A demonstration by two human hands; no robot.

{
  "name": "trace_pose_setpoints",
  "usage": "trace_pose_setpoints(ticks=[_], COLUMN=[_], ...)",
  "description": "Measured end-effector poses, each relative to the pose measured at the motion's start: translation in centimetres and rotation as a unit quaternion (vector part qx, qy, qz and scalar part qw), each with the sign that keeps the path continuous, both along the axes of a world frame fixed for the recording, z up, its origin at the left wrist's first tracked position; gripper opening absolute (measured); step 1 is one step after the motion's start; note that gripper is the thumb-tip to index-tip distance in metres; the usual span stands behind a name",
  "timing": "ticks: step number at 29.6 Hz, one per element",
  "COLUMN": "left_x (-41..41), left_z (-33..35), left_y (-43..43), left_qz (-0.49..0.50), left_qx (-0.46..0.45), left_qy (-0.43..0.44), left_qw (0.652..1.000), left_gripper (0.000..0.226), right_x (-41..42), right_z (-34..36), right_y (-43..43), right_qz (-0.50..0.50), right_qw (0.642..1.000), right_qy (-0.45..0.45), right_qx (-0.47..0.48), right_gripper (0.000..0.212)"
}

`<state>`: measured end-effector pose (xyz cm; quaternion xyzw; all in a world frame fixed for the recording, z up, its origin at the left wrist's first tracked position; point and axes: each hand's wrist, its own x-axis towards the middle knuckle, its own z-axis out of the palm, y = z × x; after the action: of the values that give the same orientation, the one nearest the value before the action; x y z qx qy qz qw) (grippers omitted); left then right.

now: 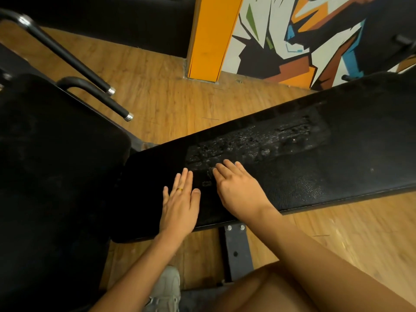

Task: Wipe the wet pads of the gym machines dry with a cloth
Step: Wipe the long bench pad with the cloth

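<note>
A long black bench pad [315,176] runs from the centre to the right edge. A wet patch [258,140] with water droplets glistens along its upper middle. My left hand [180,206] lies flat on the pad's near left part, fingers apart, a ring on one finger. Beside it, my right hand [238,190] rests flat too, its fingertips touching the lower left end of the wet patch. Neither hand holds anything. No cloth is in view.
A second black pad [56,165] fills the left side, with two black metal handles [96,93] above it. The bench's metal support [236,251] stands on the wooden floor below. An orange pillar [209,37] and a painted wall are behind. My knee and shoe show at the bottom.
</note>
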<state>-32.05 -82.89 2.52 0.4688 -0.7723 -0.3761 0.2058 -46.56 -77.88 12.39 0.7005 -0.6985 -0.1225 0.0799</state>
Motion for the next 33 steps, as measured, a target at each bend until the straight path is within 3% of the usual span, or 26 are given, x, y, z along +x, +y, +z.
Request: trace_pose_setpoints(ticks=[5, 13, 19, 23, 33], left_x=[-0.1, -0.1, -0.1, -0.1, -0.1], left_z=[-0.2, -0.6, -1.0, -1.4, -1.5], left_y=[0.1, 0.1, 0.1, 0.0, 0.0], left_qz=[0.004, 0.004, 0.005, 0.006, 0.01], left_qx=[-0.009, -0.023, -0.028, -0.033, -0.038], left_qy=[0.003, -0.002, 0.014, 0.02, 0.02], left_qw=[1.0, 1.0, 0.999, 0.999, 0.999], left_gripper=[0.056, 0.056, 0.063, 0.067, 0.072], right_x=[-3.1, -3.6, -6.5, -5.5, -7.2], right_z=[1.2, 2.2, 3.8, 3.5, 5.2], right_y=[1.2, 0.7, 2.8, 2.9, 4.2], right_qz=[-0.011, 0.053, -0.034, -0.033, -0.04], right_qw=[0.998, 0.998, 0.994, 0.996, 0.996], right_qy=[0.024, -0.016, -0.026, -0.007, -0.009], right_qx=[-0.055, 0.01, -0.1, -0.085, -0.084], right_gripper=[0.049, 0.052, 0.043, 0.052, 0.047])
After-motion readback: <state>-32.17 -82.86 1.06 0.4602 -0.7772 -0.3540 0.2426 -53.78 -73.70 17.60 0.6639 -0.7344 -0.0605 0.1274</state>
